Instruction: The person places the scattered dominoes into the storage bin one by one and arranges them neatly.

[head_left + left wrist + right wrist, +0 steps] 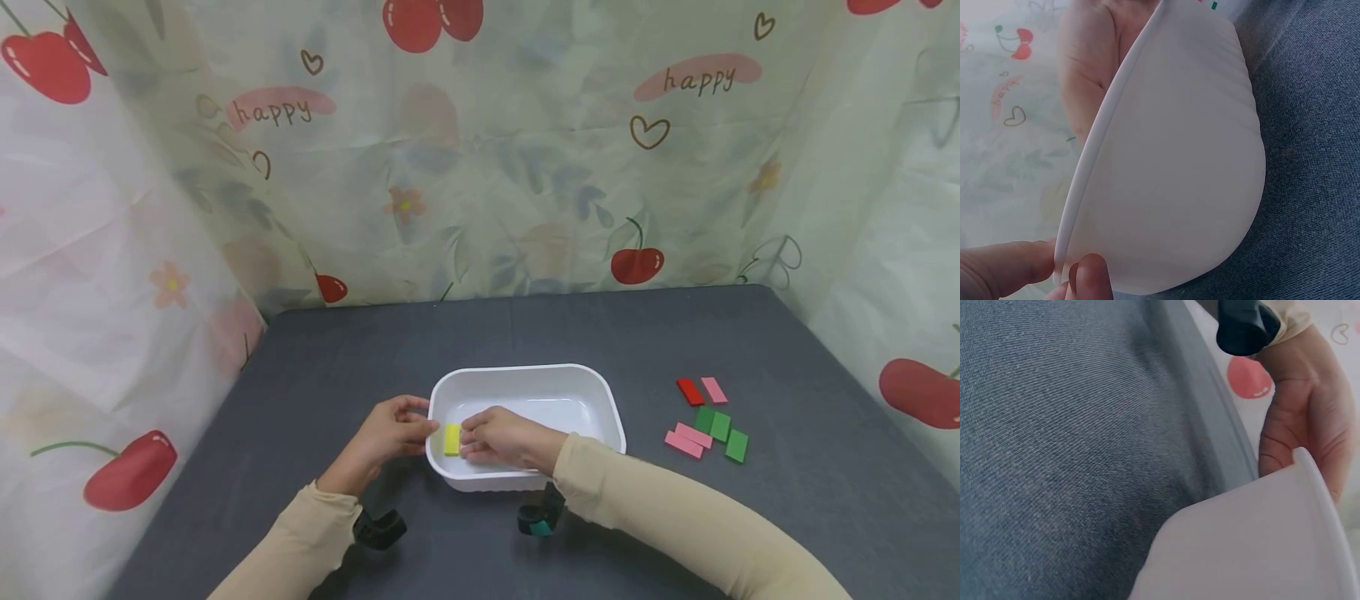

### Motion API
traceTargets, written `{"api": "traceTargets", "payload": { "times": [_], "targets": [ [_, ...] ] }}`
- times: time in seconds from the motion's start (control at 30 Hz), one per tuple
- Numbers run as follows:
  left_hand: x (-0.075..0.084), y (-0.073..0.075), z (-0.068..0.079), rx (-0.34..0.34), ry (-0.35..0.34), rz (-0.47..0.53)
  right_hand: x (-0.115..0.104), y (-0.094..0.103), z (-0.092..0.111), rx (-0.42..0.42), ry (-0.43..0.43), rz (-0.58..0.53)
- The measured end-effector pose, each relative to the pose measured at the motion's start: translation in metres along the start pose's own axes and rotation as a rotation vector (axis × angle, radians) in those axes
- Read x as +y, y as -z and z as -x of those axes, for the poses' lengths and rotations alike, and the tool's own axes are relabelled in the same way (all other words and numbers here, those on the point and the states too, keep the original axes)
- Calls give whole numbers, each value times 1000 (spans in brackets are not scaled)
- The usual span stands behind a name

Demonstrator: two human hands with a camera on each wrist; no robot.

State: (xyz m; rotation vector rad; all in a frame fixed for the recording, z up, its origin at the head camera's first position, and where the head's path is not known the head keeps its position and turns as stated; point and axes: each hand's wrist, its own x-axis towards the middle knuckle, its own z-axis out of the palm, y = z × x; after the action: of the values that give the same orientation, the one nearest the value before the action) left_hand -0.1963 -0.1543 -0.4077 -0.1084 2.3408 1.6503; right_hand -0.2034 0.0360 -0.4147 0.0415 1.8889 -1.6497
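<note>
A white plastic tub [528, 371] sits on the dark table. My left hand [390, 437] is at its left end; in the left wrist view the fingers [1016, 269] pinch the rim from both sides. A small yellow block [452, 440] lies inside the tub near the left wall. Reaching over the near rim, my right hand [498, 437] is inside the tub, fingertips right at the yellow block's right side. The right wrist view shows mostly the tub's outer wall [1254, 550], and the right fingers are out of sight there.
To the right of the tub lie loose flat blocks: a red block [690, 392], several pink blocks [714, 390] and several green blocks [737, 446]. The dark cloth-covered table [360, 350] ends at a patterned curtain [487, 208] behind and at both sides.
</note>
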Motion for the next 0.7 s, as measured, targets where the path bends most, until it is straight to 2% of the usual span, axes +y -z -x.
{"api": "traceTargets", "payload": {
  "times": [0.2, 0.37, 0.53, 0.7],
  "targets": [
    [-1, -1, -1, 14, 3, -1, -2, 16, 9, -1, 39, 34],
    [-1, -3, -2, 26, 21, -2, -7, 36, 25, -34, 70, -37],
    [0, -3, -3, 32, 35, 1, -15, 64, 47, -83, 131, -55],
    [0, -3, -2, 38, 45, -4, -22, 100, 66, -95, 225, -69]
  ]
}}
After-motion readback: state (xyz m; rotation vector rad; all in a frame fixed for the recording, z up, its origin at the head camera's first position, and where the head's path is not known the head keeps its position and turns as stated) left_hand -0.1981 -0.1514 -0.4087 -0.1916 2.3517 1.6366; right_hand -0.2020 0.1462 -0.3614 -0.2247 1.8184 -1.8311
